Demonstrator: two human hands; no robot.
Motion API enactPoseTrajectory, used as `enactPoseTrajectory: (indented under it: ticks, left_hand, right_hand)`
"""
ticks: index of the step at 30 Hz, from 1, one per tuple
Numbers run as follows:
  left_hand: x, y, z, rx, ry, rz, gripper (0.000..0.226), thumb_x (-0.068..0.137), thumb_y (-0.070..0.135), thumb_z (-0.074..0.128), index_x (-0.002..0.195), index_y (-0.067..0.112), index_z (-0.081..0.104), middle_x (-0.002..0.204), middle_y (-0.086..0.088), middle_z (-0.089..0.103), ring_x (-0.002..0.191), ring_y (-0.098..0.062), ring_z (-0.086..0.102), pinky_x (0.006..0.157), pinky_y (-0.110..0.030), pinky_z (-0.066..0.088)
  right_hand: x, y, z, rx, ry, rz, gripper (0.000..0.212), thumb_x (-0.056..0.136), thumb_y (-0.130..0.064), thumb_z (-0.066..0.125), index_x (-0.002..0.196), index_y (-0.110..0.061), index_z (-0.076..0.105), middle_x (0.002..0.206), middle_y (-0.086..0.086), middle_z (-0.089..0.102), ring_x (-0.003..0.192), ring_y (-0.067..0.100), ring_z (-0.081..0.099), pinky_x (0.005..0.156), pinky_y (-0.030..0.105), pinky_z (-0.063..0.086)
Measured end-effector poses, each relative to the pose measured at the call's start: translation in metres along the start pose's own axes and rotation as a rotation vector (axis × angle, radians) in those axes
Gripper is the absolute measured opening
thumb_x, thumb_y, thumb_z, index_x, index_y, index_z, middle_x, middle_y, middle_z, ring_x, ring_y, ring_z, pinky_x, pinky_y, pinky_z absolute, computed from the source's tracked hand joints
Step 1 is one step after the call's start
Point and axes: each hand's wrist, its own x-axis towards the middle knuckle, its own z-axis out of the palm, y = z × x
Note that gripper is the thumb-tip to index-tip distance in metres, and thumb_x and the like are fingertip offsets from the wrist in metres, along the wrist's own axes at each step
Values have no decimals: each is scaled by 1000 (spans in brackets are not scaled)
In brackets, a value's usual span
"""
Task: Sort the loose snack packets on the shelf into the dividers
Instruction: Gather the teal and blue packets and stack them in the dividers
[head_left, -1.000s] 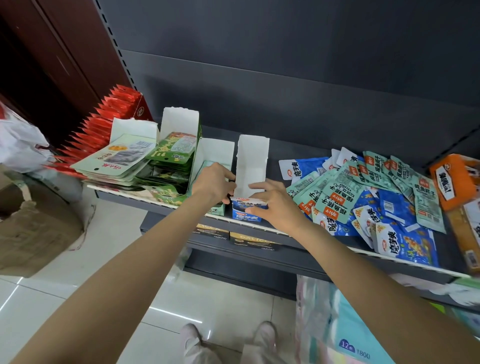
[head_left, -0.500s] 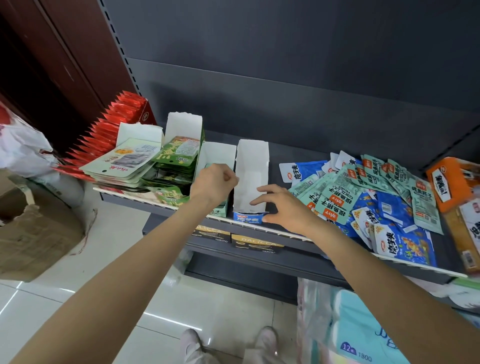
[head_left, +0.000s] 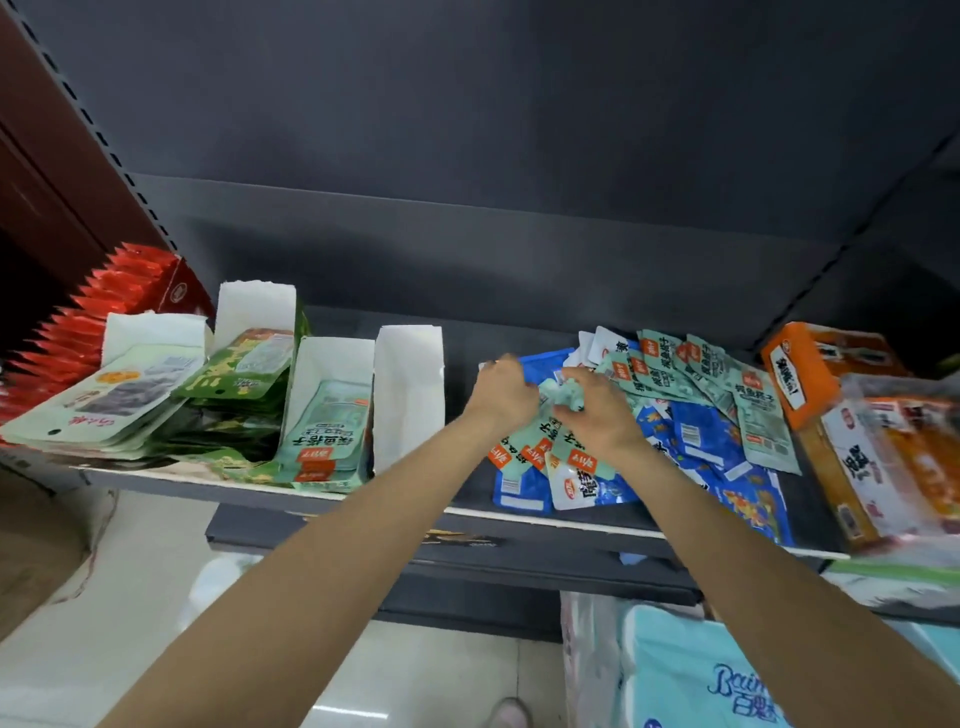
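Observation:
A loose heap of mint-green packets (head_left: 696, 369) and blue packets (head_left: 701, 441) covers the right half of the dark shelf (head_left: 467, 338). My left hand (head_left: 501, 392) and my right hand (head_left: 597, 410) meet over the heap's left end, both with fingers curled around mint-green packets (head_left: 563, 395) gathered between them. To the left stand white cardboard dividers: one (head_left: 408, 384) looks bare inside, the one beside it (head_left: 327, 415) holds mint-green packets, and two further left (head_left: 249, 364) hold green and pale packets.
Red packets (head_left: 119, 291) stand in a box at the far left. Orange boxes (head_left: 841, 415) crowd the shelf's right end. A lower shelf (head_left: 519, 566) juts out beneath, and tissue packs (head_left: 701, 675) sit below right. A cardboard box (head_left: 31, 561) lies on the floor at left.
Both hands left the dividers and moved right onto the loose heap, where they now gather mint-green packets. The camera has tilted toward the heap.

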Motion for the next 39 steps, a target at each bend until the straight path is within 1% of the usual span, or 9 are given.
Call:
enactPoseTrajectory:
  ticks: [7, 16, 21, 24, 26, 29, 32, 36, 39]
  left_hand:
    - [69, -14, 32, 62, 23, -453, 42, 97, 14, 43, 134, -4, 39, 140, -22, 37, 131, -36, 34, 104, -36, 33]
    - [95, -36, 43, -64, 112, -530, 31, 88, 9, 63, 115, -3, 56, 120, -17, 58, 107, -27, 60, 76, -27, 47]
    - [68, -8, 19, -84, 251, -158, 19, 94, 9, 47, 103, -5, 53, 102, -23, 64, 85, -32, 67, 60, -26, 47]
    - [40, 9, -13, -284, 129, 27, 14, 93, 8, 46, 91, -5, 52, 79, -16, 69, 55, -18, 69, 51, -24, 55]
    - [19, 15, -37, -412, 40, 36, 14, 91, 9, 50, 84, -3, 54, 69, -12, 69, 52, -18, 68, 53, -28, 56]
    - [-15, 12, -72, -641, -62, 51, 19, 95, 14, 50, 79, 4, 51, 69, -17, 67, 48, -17, 66, 43, -19, 48]
    - [-40, -17, -98, -681, -9, 166, 35, 98, 33, 44, 74, 9, 52, 68, -8, 67, 50, -12, 61, 48, -20, 43]
    - [-55, -67, -121, -359, 269, 276, 9, 92, 24, 58, 92, 18, 52, 91, 5, 60, 68, 1, 56, 61, -13, 42]
    - [-59, -90, -130, -177, 145, 359, 16, 89, 12, 62, 104, 12, 58, 102, 1, 62, 80, -5, 57, 61, -6, 41]
  right_hand:
    - [28, 33, 1, -478, -217, 36, 116, 69, -49, 75, 149, -28, -6, 155, 9, -21, 142, 28, -22, 115, 47, 0]
    - [36, 43, 1, -451, -366, 118, 119, 66, -59, 72, 148, -31, -10, 156, 11, -17, 143, 30, -14, 116, 49, 2]
    - [24, 24, -2, -278, -294, 76, 118, 68, -39, 79, 149, -29, -7, 156, 5, -19, 142, 26, -21, 117, 49, -1]
    - [5, -7, -2, -86, -123, -94, 109, 73, -35, 76, 148, -34, -2, 157, -4, -10, 144, 19, -11, 117, 42, 2]
    - [-5, -32, -2, 4, 16, -157, 92, 79, -34, 71, 148, -32, 11, 155, -2, 12, 142, 18, 14, 115, 40, 18]
    - [-21, -68, -4, 18, 215, -236, 40, 88, -16, 61, 127, -15, 53, 117, 8, 59, 105, 23, 59, 86, 37, 50]
    - [-38, -101, -9, 65, 337, -288, 18, 91, -17, 59, 102, -5, 67, 84, 5, 65, 68, 19, 54, 57, 26, 38]
    - [-60, -135, -6, 479, 204, -182, 20, 87, -22, 65, 98, -7, 70, 90, -1, 69, 73, 5, 63, 64, 18, 48]
    - [-70, -148, 7, 568, 47, -114, 5, 84, -15, 68, 80, -17, 67, 81, -6, 71, 67, -3, 64, 59, 13, 47]
